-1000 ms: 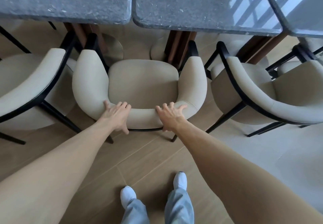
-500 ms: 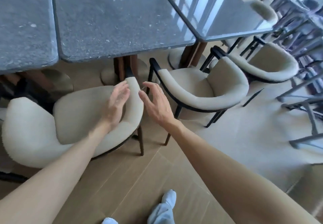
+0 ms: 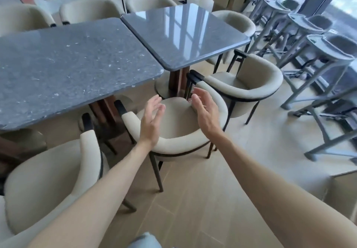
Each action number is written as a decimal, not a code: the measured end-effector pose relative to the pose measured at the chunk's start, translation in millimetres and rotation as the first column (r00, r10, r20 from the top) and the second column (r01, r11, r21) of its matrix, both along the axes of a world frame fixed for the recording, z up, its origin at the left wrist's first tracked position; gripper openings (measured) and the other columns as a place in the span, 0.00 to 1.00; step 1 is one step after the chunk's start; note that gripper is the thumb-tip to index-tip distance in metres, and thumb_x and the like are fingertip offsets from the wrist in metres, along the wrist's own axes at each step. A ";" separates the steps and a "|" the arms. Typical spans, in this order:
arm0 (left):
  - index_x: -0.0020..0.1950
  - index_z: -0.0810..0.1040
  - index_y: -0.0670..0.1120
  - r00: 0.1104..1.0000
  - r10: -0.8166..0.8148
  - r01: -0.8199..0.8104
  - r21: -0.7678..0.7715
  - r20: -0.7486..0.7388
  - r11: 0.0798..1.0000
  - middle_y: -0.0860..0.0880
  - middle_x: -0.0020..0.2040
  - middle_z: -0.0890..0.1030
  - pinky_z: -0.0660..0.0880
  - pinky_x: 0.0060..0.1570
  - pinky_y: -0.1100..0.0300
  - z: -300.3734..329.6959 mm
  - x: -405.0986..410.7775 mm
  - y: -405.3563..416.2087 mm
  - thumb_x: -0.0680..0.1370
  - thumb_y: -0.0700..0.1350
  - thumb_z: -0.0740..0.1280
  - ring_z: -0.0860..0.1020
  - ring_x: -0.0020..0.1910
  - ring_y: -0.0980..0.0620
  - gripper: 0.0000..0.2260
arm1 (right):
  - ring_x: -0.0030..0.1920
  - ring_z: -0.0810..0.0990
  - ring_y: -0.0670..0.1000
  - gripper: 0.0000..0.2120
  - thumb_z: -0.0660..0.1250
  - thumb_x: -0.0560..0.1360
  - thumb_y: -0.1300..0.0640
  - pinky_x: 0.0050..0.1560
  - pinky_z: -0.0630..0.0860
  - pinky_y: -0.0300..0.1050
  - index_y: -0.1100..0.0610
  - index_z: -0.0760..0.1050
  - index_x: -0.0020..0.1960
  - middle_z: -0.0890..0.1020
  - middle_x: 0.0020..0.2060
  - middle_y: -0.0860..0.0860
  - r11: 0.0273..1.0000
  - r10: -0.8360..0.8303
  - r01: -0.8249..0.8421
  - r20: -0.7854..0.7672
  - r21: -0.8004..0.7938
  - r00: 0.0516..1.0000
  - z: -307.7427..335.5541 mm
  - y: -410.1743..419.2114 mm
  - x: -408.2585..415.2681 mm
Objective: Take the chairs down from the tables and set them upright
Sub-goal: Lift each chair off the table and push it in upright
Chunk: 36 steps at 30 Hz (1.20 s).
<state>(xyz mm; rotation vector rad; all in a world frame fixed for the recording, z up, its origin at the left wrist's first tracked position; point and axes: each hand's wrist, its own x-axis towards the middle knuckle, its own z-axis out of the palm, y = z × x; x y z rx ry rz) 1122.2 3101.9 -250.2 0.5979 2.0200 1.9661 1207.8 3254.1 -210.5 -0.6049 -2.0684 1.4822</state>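
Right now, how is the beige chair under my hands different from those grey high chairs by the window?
The beige chair is low, with a padded curved back and dark straight legs; the grey high chairs stand taller on splayed grey legs, each with a tray in front. The beige chair is drawn up to a dark stone table; the high chairs stand in a row apart from it. All are upright on the floor.

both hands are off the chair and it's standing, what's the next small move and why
Probably turn away to look for tables with chairs on top. Both the left hand and right hand hang open above the upright chair, and the two tabletops in view carry no chairs.
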 end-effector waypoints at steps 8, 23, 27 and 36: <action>0.72 0.69 0.51 0.995 0.042 -0.027 -0.148 0.096 0.989 0.49 0.72 0.74 0.66 0.56 0.75 -63.7 -50.3 103.1 0.77 0.59 0.62 0.74 0.62 0.61 0.25 | 0.55 0.79 0.39 0.20 0.61 0.82 0.43 0.58 0.76 0.42 0.53 0.75 0.68 0.80 0.59 0.45 0.989 0.129 -0.144 0.275 0.036 0.953 -60.9 108.9 -37.1; 0.74 0.71 0.55 0.967 -0.168 0.236 -0.927 0.193 0.291 0.53 0.73 0.74 0.59 0.72 0.53 -200.1 -7.2 139.4 0.73 0.71 0.66 0.68 0.73 0.51 0.34 | 0.71 0.68 0.56 0.36 0.72 0.72 0.37 0.72 0.60 0.65 0.55 0.67 0.72 0.71 0.68 0.53 0.294 0.204 -0.953 0.970 0.071 0.135 -203.0 214.9 -62.2; 0.79 0.61 0.55 0.940 -0.291 0.229 -0.962 0.179 0.147 0.52 0.76 0.68 0.55 0.75 0.49 -200.4 -5.9 145.8 0.65 0.71 0.72 0.63 0.76 0.50 0.48 | 0.71 0.66 0.57 0.49 0.78 0.66 0.37 0.68 0.61 0.76 0.57 0.59 0.76 0.67 0.71 0.53 0.009 0.153 -0.989 0.978 0.144 0.144 -225.8 218.9 -56.7; 0.74 0.63 0.53 0.905 -0.414 0.088 -0.996 0.094 -0.034 0.42 0.64 0.75 0.65 0.67 0.49 -219.2 -2.7 147.4 0.60 0.64 0.78 0.72 0.65 0.42 0.47 | 0.66 0.70 0.56 0.48 0.79 0.62 0.41 0.67 0.62 0.74 0.53 0.60 0.74 0.72 0.65 0.50 -0.042 0.229 -0.973 0.950 0.228 0.213 -256.2 219.5 -59.0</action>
